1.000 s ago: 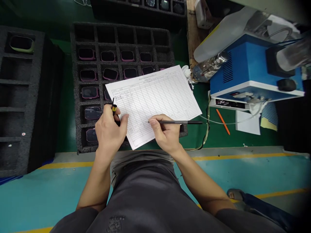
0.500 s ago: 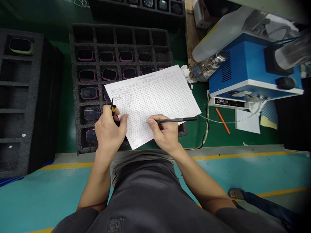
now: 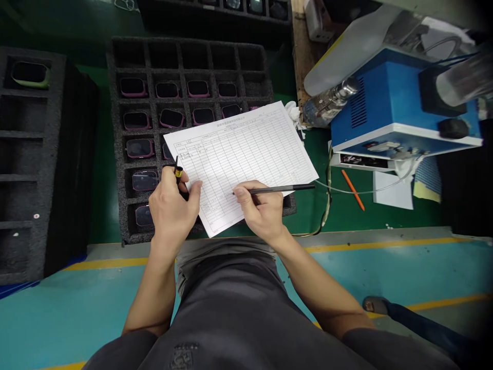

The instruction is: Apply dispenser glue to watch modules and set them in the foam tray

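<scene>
The sheet [image 3: 246,149] lies between the two hands, on top of the foam tray [image 3: 114,133], and hides part of its compartments. Its long axis runs from side to side with a slant, the right end reaching farther from the body than the left.

The right hand [image 3: 264,210] pinches a dark pen [image 3: 285,189], whose shaft points away to the right, roughly crosswise to the body. The writing end is at the lower, nearer part of the sheet (whether it touches the paper is too small to tell). This is the hand nearer the middle of the near edge.

The left hand [image 3: 173,205] is at the sheet's left edge, its thumb over the margin and its fingers curled around a black stick [image 3: 178,171] with a yellow band. Just left of it sit watches in the tray, such as this one [image 3: 145,181].
</scene>
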A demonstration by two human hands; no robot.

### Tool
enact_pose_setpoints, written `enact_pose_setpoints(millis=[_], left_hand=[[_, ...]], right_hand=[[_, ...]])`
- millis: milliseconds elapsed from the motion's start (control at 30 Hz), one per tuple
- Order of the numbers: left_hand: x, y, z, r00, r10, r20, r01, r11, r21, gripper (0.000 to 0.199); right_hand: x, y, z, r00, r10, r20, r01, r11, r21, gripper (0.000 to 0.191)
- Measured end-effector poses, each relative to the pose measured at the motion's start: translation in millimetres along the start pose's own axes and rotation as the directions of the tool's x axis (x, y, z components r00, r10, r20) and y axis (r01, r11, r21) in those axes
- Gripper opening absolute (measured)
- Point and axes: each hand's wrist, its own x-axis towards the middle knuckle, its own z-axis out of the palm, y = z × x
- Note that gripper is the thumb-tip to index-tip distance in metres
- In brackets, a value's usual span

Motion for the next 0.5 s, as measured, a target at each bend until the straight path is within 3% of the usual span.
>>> enact_pose_setpoints(millis=[500], left_hand=[[0.2, 0.8, -0.1, 1.000, 0.008, 0.000, -0.008, 1.000, -0.014, 0.027]], right_hand=[[0.9, 1.3, -0.1, 1.000, 0.002, 0.026, -0.001, 0.999, -0.043, 0.019]])
